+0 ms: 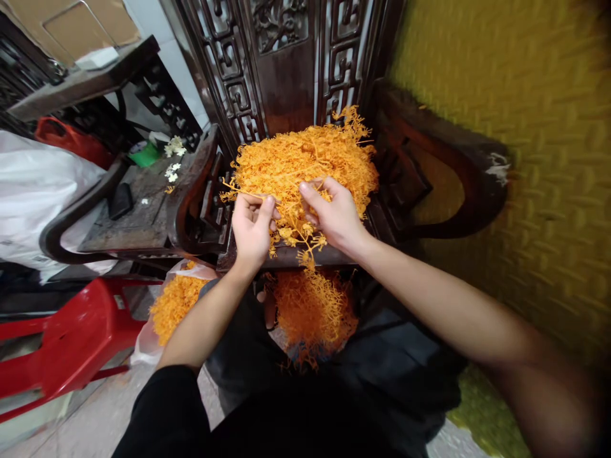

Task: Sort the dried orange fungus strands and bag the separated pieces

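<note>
A large heap of orange branching plastic pieces (305,152) lies on the seat of a dark carved wooden chair (291,83). At the heap's front left, my left hand (254,226) pinches a thin orange stem between thumb and fingers. Close to its right, my right hand (334,210) is closed at the front of the heap, thumb against the fingers, on an orange piece. Orange sprigs hang below and between both hands over the seat's front edge. More orange pieces (312,305) are bunched lower down, between my legs.
On the left are a red plastic stool (81,337), a bag of orange pieces (176,302), and a side table (133,222) with green tape (144,154) and a black object. The chair's curved armrest (470,191) stands at right, beside a yellow woven surface (539,159).
</note>
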Demonstrator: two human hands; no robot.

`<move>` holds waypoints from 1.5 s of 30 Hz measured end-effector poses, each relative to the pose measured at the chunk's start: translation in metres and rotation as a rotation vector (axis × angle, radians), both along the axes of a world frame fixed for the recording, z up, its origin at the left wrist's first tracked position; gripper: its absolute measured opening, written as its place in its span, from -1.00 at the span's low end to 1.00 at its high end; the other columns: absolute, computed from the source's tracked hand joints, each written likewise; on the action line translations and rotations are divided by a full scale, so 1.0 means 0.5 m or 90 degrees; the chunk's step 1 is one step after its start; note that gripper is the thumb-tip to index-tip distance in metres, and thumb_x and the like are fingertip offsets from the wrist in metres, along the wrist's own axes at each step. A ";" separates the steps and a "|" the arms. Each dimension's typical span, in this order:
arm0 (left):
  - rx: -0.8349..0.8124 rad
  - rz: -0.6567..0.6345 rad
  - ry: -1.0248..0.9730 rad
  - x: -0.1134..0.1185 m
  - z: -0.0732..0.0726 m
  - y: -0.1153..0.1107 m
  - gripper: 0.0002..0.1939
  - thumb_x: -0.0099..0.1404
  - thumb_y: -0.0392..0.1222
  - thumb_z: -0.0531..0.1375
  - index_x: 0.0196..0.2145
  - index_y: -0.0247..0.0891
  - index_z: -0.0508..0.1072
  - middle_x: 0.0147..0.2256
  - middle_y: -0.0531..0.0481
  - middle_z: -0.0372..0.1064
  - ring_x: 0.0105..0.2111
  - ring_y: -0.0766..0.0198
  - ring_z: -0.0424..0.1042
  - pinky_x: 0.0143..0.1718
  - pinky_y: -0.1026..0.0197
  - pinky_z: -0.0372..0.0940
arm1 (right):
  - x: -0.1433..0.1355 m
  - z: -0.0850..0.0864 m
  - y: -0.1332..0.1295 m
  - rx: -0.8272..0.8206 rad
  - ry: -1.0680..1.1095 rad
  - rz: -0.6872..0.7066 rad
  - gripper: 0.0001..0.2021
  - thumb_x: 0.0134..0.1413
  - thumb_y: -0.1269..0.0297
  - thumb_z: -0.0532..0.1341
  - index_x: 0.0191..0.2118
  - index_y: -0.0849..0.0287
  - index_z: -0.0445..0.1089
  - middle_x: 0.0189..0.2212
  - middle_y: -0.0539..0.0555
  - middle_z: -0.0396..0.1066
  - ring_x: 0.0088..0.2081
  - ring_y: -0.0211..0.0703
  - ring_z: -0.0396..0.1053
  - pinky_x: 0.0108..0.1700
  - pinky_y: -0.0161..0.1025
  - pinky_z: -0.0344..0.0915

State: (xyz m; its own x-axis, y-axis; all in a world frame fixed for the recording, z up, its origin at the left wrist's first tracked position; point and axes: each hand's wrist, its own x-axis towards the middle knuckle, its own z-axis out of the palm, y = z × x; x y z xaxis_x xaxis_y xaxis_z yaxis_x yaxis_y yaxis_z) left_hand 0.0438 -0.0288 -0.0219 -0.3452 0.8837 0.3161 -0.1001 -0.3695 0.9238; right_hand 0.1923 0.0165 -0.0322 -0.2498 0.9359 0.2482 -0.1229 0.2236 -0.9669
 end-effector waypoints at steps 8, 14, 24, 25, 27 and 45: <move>-0.025 0.002 0.001 -0.019 -0.015 0.034 -0.61 0.25 0.05 0.42 -0.32 -0.20 0.32 -0.35 0.06 0.46 -0.50 0.39 0.41 -0.60 0.34 0.17 | 0.020 -0.002 0.025 -0.288 0.173 0.191 -0.70 -0.13 0.31 0.35 -0.30 0.09 0.21 -0.47 -0.09 0.38 -0.68 -0.45 0.05 -0.64 -0.34 -0.30; -0.036 0.044 -0.105 -0.063 -0.004 0.064 -0.59 0.21 0.02 0.45 -0.32 -0.19 0.31 -0.36 0.09 0.45 -0.51 0.43 0.38 -0.57 0.35 0.15 | 0.041 -0.012 0.032 -0.220 0.112 0.225 -0.47 -0.10 0.42 0.23 0.10 0.20 0.42 -0.45 -0.03 0.45 -0.66 -0.37 0.13 -0.65 -0.31 -0.21; -0.072 -0.122 -0.316 -0.102 0.057 0.056 -0.67 0.48 -0.16 0.21 -0.44 -0.20 0.25 -0.57 0.17 -0.03 -0.64 0.47 0.00 -0.63 0.39 0.06 | 0.057 -0.001 0.027 -0.203 0.065 0.115 -0.42 -0.02 -0.28 0.43 -0.52 0.16 0.29 -0.60 -0.07 0.22 -0.65 -0.43 0.08 -0.66 -0.37 -0.26; -0.088 -0.130 -0.307 -0.097 0.060 0.052 -0.67 0.50 -0.16 0.18 -0.44 -0.21 0.25 -0.57 0.17 -0.06 -0.65 0.47 -0.05 -0.66 0.40 0.02 | 0.052 -0.002 0.023 -0.197 0.059 0.128 -0.38 0.04 -0.33 0.36 -0.57 0.15 0.24 -0.62 -0.06 0.20 -0.67 -0.42 0.06 -0.67 -0.36 -0.26; -0.125 -0.130 -0.287 -0.083 0.061 0.045 -0.66 0.52 -0.13 0.16 -0.44 -0.20 0.25 -0.57 0.17 -0.08 -0.67 0.47 -0.12 -0.71 0.39 -0.05 | 0.042 -0.005 0.013 -0.171 0.046 0.162 -0.34 0.15 -0.37 0.24 -0.61 0.14 0.23 -0.66 -0.06 0.17 -0.69 -0.40 0.07 -0.68 -0.34 -0.20; -0.186 -0.093 -0.131 0.000 0.016 0.051 -0.67 0.35 -0.07 0.36 -0.32 -0.16 0.25 -0.66 0.29 0.05 -0.79 0.55 -0.05 -0.74 0.36 -0.19 | -0.040 -0.002 -0.067 0.370 -0.049 0.003 -0.85 0.37 0.28 0.19 -0.27 0.17 0.40 -0.29 0.09 0.55 -0.22 -0.16 0.52 -0.10 -0.16 0.41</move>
